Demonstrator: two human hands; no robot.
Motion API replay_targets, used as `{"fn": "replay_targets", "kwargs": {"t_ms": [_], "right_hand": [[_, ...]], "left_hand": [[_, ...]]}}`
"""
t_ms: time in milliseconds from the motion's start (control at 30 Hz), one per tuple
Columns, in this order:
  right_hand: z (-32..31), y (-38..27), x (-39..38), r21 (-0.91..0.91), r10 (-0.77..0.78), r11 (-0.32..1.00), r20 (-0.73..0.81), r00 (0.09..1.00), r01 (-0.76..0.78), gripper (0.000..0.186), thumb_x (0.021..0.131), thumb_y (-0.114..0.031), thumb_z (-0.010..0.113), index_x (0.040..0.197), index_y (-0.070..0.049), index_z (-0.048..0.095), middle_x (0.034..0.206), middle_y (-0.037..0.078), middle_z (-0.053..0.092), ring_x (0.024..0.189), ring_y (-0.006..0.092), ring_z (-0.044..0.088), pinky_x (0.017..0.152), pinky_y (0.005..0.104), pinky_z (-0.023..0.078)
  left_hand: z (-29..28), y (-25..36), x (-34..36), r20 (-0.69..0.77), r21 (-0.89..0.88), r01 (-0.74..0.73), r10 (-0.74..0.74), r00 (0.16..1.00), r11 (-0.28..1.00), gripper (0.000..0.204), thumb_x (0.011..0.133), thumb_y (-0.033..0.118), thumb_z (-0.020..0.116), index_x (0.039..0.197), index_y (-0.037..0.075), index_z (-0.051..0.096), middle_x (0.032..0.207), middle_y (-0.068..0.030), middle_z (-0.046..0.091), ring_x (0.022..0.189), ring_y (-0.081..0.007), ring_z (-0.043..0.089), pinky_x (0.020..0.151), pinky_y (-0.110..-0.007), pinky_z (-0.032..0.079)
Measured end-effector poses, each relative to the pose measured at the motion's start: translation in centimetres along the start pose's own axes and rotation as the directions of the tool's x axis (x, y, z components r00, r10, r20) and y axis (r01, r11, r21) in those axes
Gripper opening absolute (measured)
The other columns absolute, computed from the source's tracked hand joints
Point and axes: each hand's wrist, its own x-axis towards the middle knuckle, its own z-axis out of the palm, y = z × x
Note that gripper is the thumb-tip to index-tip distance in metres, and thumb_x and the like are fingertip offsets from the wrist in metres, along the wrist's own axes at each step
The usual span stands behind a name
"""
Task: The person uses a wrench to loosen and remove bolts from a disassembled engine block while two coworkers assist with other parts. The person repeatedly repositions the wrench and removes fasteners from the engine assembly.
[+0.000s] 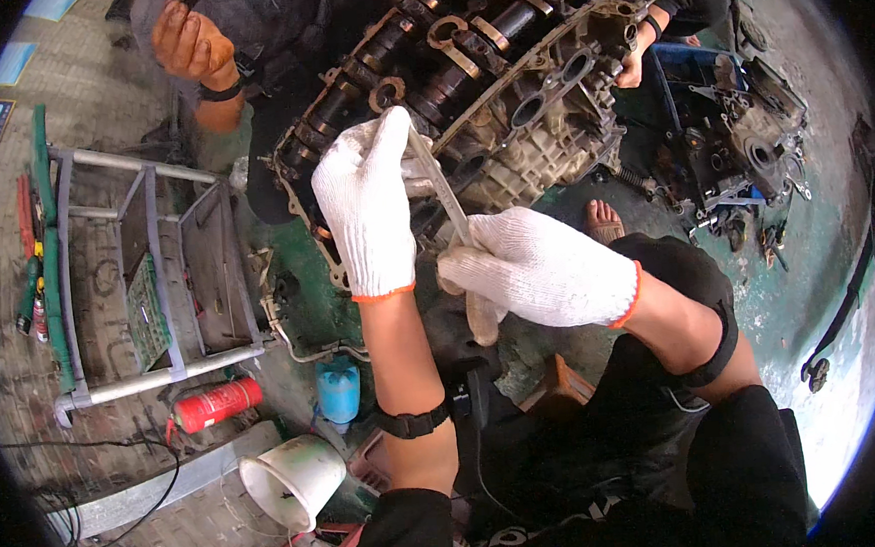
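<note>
My right hand, in a white knit glove with an orange cuff, is closed round the lower end of a flat grey metal bar-shaped tool. The bar slants up and left to my left hand, gloved alike, whose fingers are bent and pressed together at its upper end. Whether that end is a wrench head is hidden by the glove. Just beyond both hands lies a greasy engine cylinder head with dark camshafts and bearing caps along its top. My left fingertips are close to its near edge; contact cannot be made out.
Another person's hand is raised at far left; another hand is beside the engine's right end. Engine parts fill a blue tray at right. At left are a metal rack, red fire extinguisher, white bucket and blue jug.
</note>
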Motion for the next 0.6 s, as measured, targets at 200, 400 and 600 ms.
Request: {"fn": "replay_targets", "kwargs": {"t_ms": [200,400,600], "right_hand": [[1.6,0.7,0.4,-0.233,-0.223,0.95,-0.04,0.974,0.208,0.045,0.101,-0.035,0.051,0.079,0.003,0.057,0.058,0.019,0.063,0.058,0.0393,0.066,0.058,0.0481,0.051],[3.2,1.7,1.3,-0.502,-0.398,0.819,-0.151,0.905,0.277,0.04,0.097,-0.032,0.053,0.08,0.004,0.057,0.061,0.025,0.06,0.058,0.045,0.062,0.057,0.0515,0.05],[0.6,-1.6,-0.8,-0.309,-0.387,0.879,-0.015,0.922,0.364,0.038,0.091,-0.03,0.056,0.074,0.003,0.061,0.061,0.024,0.06,0.058,0.0426,0.063,0.059,0.0496,0.051]], "left_hand": [[-0.1,0.4,-0.2,0.042,-0.007,0.002,-0.002,0.999,1.0,0.024,0.094,0.024,0.07,0.099,0.0,0.066,0.08,-0.0083,0.07,0.063,-0.014,0.065,0.059,-0.027,0.052],[0.1,0.8,-0.3,0.013,-0.036,0.036,-0.036,0.999,0.999,0.021,0.094,0.021,0.071,0.099,0.001,0.066,0.08,-0.0079,0.069,0.063,-0.0133,0.064,0.057,-0.026,0.051],[-0.9,1.3,-1.1,-0.1,-0.249,-0.077,0.054,0.994,0.965,0.018,0.096,0.018,0.069,0.104,0.002,0.066,0.082,-0.0081,0.069,0.063,-0.0122,0.061,0.055,-0.025,0.049]]}}
